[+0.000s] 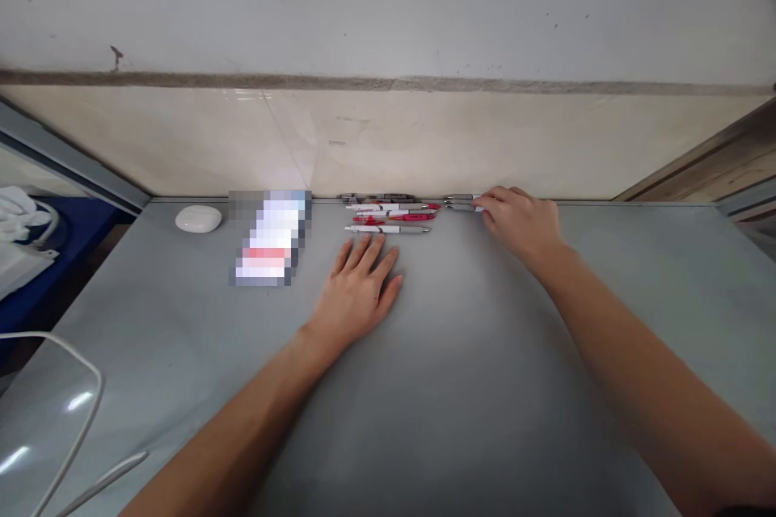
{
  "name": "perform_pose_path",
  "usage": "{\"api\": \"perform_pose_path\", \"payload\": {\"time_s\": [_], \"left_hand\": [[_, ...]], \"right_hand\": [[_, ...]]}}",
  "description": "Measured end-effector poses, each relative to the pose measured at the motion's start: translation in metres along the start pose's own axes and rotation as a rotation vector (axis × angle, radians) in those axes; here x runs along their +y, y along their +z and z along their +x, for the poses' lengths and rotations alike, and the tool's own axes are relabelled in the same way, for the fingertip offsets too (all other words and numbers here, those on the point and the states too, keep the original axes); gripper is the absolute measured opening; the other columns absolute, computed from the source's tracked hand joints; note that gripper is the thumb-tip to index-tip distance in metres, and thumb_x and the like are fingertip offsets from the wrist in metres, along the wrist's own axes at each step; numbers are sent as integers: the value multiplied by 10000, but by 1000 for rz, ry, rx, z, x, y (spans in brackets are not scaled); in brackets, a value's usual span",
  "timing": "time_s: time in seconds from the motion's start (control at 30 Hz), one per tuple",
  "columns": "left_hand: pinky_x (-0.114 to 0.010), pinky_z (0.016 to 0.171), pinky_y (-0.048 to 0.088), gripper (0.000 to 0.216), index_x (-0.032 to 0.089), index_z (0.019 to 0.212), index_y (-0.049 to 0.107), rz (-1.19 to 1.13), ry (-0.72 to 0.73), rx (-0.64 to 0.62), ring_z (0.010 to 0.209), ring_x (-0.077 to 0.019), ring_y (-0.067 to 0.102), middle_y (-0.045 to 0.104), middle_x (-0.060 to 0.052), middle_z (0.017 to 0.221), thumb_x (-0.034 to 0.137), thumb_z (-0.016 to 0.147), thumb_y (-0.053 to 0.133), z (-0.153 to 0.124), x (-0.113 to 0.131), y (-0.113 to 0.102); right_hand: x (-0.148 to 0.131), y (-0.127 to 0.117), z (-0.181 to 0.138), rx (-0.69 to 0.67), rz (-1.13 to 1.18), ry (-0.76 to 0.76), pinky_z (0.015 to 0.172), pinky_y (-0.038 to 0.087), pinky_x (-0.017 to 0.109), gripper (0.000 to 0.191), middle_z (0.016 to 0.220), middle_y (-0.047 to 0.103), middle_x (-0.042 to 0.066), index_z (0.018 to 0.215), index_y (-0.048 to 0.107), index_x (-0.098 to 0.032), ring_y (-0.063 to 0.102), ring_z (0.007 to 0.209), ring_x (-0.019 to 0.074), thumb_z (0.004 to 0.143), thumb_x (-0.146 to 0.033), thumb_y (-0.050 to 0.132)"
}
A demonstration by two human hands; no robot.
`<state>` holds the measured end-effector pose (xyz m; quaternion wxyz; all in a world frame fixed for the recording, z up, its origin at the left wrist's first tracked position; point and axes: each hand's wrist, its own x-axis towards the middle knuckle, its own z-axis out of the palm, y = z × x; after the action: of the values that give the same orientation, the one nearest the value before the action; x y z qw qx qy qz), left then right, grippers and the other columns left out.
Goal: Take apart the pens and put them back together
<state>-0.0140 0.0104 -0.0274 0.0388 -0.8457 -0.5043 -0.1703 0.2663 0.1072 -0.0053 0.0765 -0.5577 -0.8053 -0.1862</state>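
Observation:
A group of pens (388, 229), some white and grey, some red, some dark, lies in a rough row near the back edge of the grey table. Just in front of the nearest white pen, my left hand (355, 291) rests flat with its fingers spread, the tips close to that pen. To the right of the group, grey pens (461, 208) lie side by side along the back edge. The fingers of my right hand (521, 218) are closed at the right ends of these grey pens, pinching at least one and hiding that end.
A white computer mouse (198, 219) sits at the back left of the grey table (454, 388). Beside it is a blurred-out bright screen (267, 246). A white cable (90, 412) curves over the left edge. A tiled wall (485, 137) stands behind the table.

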Motion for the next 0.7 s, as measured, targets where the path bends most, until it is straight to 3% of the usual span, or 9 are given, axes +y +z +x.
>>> {"api": "perform_pose_path", "payload": {"time_s": [0.3,0.43,0.57,0.7], "left_hand": [[-521,1128,308,431,187,1319,544,-1,-3,6,1355,-305,401,477,-120,1438,384,966,397,0,0,-1],[-504,1133,304,439,181,1317,553,10,-8,7,1352,-301,406,481,-118,1436,391,971,383,-1,1,-2],[-497,1131,302,451,167,1320,554,12,-14,11,1347,-301,412,488,-122,1430,391,976,367,0,1,-2],[-493,1142,278,456,164,1337,542,1,-16,10,1355,-298,401,472,-130,1442,381,975,369,-1,1,-2]], "right_hand": [[-15,-19,-3,15,65,55,502,234,288,309,1020,715,57,976,712,-239,582,825,183,900,-194,415],[-39,-35,-15,30,138,41,526,318,288,296,1115,709,19,1058,685,-281,622,919,190,923,-246,423],[-72,-42,-39,6,274,-22,761,471,313,322,1226,673,26,1158,641,-256,633,1025,189,952,-287,396],[-99,-39,-63,-21,333,-96,1050,390,395,388,1350,586,70,1243,592,-207,552,1208,229,962,-368,378]]}}
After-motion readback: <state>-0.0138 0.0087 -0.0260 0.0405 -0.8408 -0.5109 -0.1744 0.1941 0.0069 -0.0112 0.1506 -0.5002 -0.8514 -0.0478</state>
